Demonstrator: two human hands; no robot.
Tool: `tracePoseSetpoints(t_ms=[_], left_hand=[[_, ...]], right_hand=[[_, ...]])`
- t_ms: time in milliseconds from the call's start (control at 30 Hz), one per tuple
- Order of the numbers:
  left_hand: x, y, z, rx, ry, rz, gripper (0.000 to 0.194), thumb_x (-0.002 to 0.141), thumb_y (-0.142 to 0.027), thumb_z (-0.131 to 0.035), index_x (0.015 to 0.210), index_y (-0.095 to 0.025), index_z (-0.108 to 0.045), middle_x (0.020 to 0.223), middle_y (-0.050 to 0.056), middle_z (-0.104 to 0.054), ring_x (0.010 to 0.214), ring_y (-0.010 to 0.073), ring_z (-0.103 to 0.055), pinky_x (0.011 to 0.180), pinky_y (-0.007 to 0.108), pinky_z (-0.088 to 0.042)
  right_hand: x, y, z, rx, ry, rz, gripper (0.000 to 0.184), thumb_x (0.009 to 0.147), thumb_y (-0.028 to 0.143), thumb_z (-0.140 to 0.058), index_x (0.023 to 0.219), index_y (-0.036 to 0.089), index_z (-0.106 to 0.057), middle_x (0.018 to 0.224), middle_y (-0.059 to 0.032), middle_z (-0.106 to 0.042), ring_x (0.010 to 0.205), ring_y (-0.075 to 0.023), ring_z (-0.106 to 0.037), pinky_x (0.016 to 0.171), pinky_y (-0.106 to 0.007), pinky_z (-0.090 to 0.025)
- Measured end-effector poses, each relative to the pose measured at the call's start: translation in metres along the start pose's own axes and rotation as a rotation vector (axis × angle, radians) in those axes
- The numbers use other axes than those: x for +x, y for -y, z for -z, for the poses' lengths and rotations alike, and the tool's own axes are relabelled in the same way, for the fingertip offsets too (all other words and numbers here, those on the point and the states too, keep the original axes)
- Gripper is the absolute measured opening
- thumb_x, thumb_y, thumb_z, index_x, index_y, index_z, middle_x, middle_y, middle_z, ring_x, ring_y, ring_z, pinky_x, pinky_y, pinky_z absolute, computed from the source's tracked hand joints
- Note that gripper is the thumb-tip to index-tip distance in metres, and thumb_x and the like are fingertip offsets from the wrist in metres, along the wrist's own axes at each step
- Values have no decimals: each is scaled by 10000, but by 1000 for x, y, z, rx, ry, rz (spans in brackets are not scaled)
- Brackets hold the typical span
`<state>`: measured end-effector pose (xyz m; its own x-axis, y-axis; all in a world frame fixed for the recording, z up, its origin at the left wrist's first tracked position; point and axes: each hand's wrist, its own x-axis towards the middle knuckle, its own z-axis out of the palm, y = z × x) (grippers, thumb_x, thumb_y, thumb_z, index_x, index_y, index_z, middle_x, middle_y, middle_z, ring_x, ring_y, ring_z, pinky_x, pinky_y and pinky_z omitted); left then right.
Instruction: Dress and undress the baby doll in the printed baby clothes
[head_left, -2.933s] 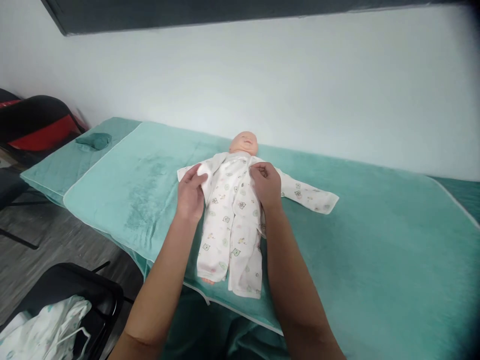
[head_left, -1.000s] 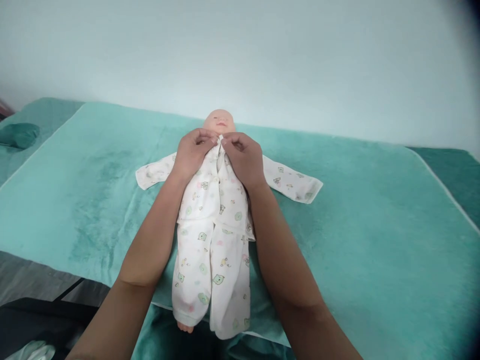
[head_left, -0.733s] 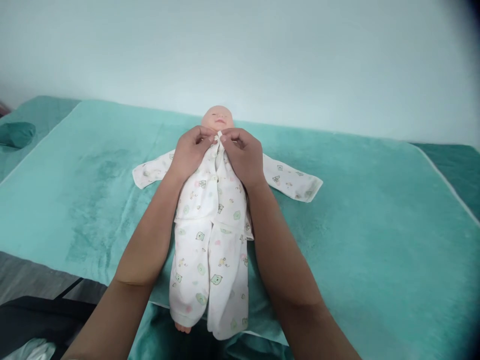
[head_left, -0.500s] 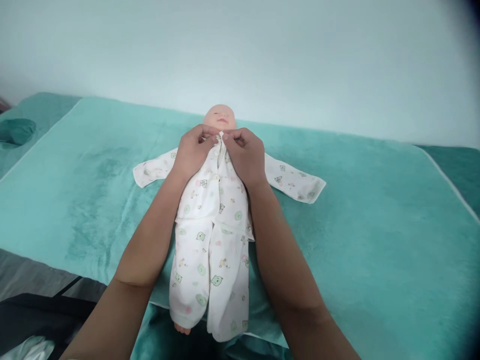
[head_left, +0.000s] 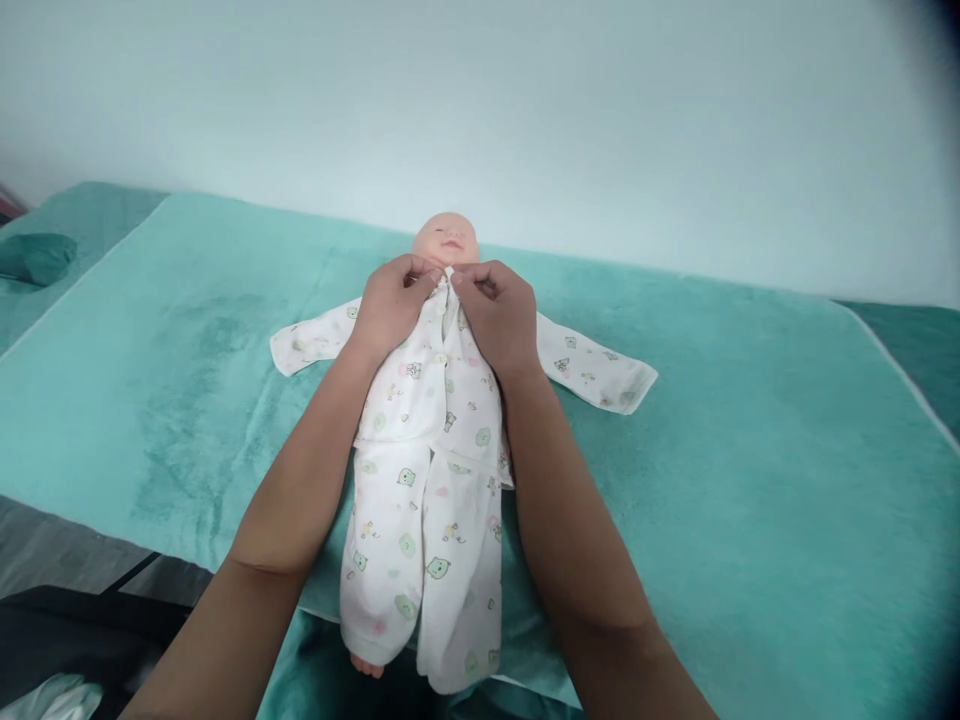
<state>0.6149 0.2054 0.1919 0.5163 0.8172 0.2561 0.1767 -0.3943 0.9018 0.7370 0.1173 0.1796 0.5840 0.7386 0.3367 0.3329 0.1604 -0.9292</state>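
A baby doll [head_left: 447,238] lies on its back on a teal towel [head_left: 712,440], dressed in a white printed shirt [head_left: 442,385] and matching trousers [head_left: 420,560]. My left hand [head_left: 394,305] and my right hand [head_left: 499,312] meet just under the doll's chin. Both pinch the two front edges of the shirt at the collar. The shirt's sleeves spread out flat to either side. One bare doll foot [head_left: 366,665] sticks out of the left trouser leg at the towel's near edge.
A folded dark green cloth [head_left: 34,257] lies at the far left of the bed. A pale wall runs behind the bed. At the bottom left sits a dark seat with white clothing [head_left: 52,698] on it.
Earlier my hands held the shirt front apart at chest level; they have since moved up to the collar and stayed pinched there. Over the last second only the camera drifts slightly.
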Motion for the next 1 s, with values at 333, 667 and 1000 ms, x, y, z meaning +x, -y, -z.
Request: tracePoseSetpoints(t_ms=[333,667,1000], left_hand=[[5,10,0,-164,52,5,96,954,-262,-603,982,-204,-675,946,34,-760,923,186,-713,857,318,-548],[4,5,-1,-92,45,9,147,900,-236,-645,1035,-212,-698,805,2,-711,830,185,-689,829,333,-532],[6,6,-1,-35,-5,41,195,820,-151,-628,980,-209,-722,891,16,-730,855,169,-667,815,309,-534]], right_hand=[[1,-1,1,-59,84,87,122,863,255,-693,753,225,-650,974,-12,-725,919,-181,-654,868,-346,-524],[1,2,7,-164,219,162,54,863,212,-646,819,240,-658,1089,-29,-691,1122,-215,-584,982,-380,-451],[1,1,4,-70,178,19,57,886,226,-578,850,233,-622,1046,-13,-687,962,-178,-608,896,-334,-487]])
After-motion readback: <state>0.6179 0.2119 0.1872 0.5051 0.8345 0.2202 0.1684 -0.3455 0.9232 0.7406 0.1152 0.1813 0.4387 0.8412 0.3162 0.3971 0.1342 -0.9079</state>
